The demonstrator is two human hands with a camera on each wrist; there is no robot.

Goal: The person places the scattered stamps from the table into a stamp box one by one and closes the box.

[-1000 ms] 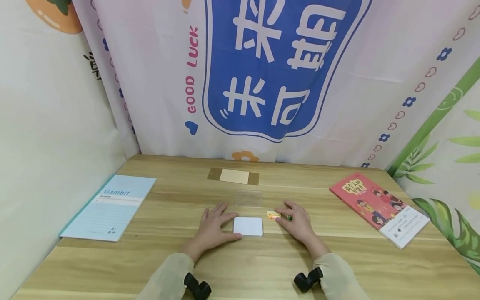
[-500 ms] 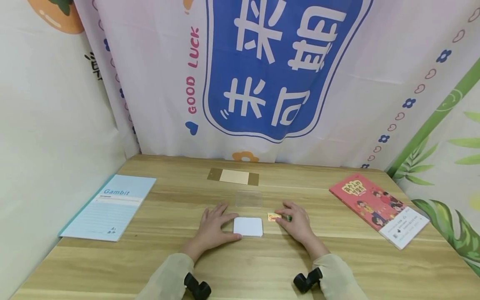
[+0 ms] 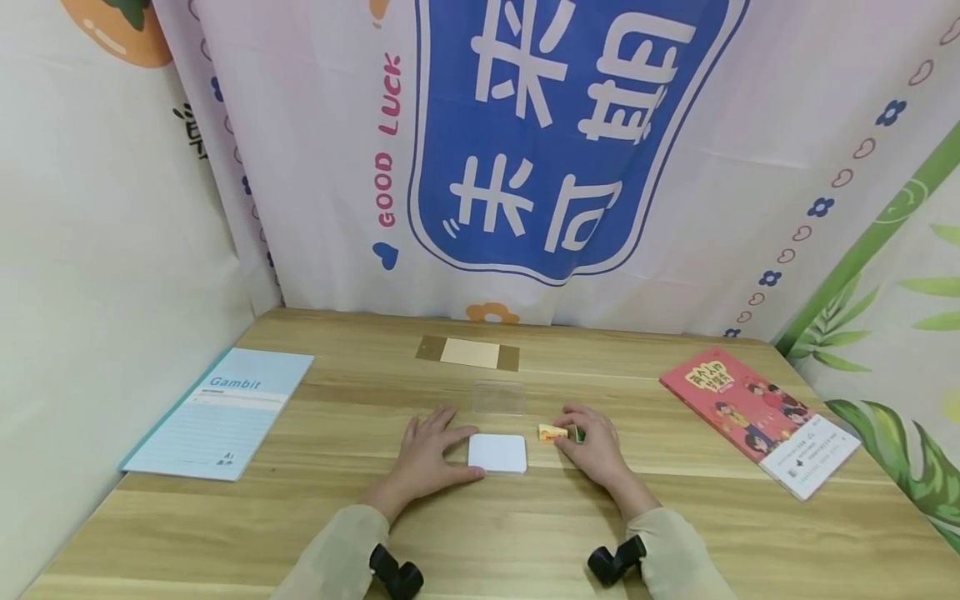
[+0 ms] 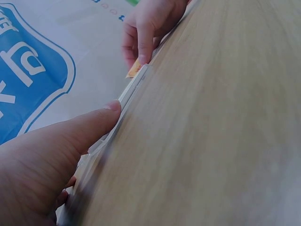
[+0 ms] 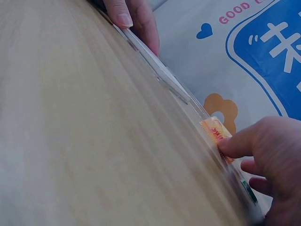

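In front of the person lies a flat white rectangle (image 3: pixel 498 453) with a clear plastic edge. The left hand (image 3: pixel 427 457) holds it at its left end, thumb on the near edge and index finger at the far corner. In the left wrist view the straight thumb (image 4: pixel 96 123) lies against that edge. The right hand (image 3: pixel 595 446) pinches a small orange-and-yellow packet (image 5: pixel 216 132) with red lettering and a serrated edge; it points toward the white rectangle. A small green piece (image 5: pixel 250 191) shows under the right hand's curled fingers, mostly hidden.
Behind the white rectangle lies a clear plastic plate (image 3: pixel 498 398); farther back is a brown strip (image 3: pixel 467 353) with a cream middle. A light blue notebook (image 3: pixel 217 415) is at the left, a red-and-white booklet (image 3: pixel 757 419) at the right. A printed curtain (image 3: pixel 322 167) hangs behind the table.
The packet in the right hand has shifted slightly right and tilted, standing up a little more. The left hand and the white rectangle have stayed in place.
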